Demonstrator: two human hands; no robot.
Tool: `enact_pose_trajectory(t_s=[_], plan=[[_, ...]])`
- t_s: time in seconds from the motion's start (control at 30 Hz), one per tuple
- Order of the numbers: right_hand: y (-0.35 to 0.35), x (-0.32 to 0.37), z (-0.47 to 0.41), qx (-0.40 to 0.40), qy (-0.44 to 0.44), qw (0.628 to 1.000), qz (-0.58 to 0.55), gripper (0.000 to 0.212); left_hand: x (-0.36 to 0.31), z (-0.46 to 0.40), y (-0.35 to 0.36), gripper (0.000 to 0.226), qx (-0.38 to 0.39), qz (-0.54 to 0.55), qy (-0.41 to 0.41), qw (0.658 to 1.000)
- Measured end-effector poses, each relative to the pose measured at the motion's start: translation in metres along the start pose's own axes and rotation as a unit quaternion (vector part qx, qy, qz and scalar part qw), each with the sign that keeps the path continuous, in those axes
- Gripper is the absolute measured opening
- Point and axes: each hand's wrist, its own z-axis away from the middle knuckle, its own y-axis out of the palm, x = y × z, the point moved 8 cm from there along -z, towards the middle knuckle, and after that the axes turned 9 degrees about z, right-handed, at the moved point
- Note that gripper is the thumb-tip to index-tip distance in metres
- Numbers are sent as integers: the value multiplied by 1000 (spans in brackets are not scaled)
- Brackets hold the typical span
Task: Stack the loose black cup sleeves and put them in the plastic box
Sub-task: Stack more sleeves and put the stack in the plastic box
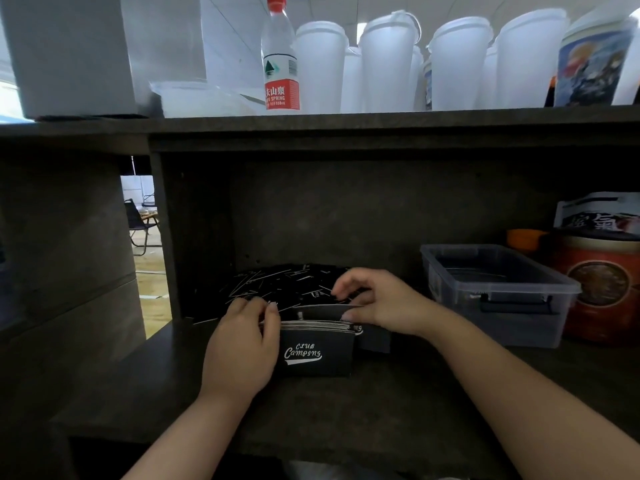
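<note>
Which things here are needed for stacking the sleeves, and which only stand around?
Needed: left hand; right hand; upright stack of black cardboard cup sleeves; loose black sleeves pile; clear plastic box.

Standing around: plastic water bottle; white lidded cups; red round tin.

Sleeve stack (317,355): "CLUB Camping". Water bottle (281,64) label: "SPRING", "550ml".

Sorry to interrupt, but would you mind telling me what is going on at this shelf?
A person is gathering black cup sleeves into a stack standing on edge on the dark shelf. The left hand grips the stack's end, while the right hand pinches a single sleeve at its back. More loose sleeves lie piled behind. The clear plastic box waits to the right, with no sleeves visible inside.
</note>
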Motion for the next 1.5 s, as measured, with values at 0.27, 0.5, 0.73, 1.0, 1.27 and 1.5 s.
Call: enact_pose_trajectory(t_s=[0.27,0.5,0.73,1.0,1.27,1.5], plan=[[49,27,-3,41,-65,996,-44,21,1,0,3,35,2,-26,14,1000],[56,45,1,-53,-136,981,125,27,4,-2,3,31,18,43,-14,999],[65,50,3,-53,-96,966,236,33,32,2,10,29,52,344,-263,900],[55,37,30,-107,50,948,295,43,29,4,10,31,39,356,-282,890],[37,21,54,-145,137,948,247,38,0,16,43,27,57,384,-307,869],[30,13,69,-210,114,921,308,44,21,-38,7,21,53,101,-76,991]])
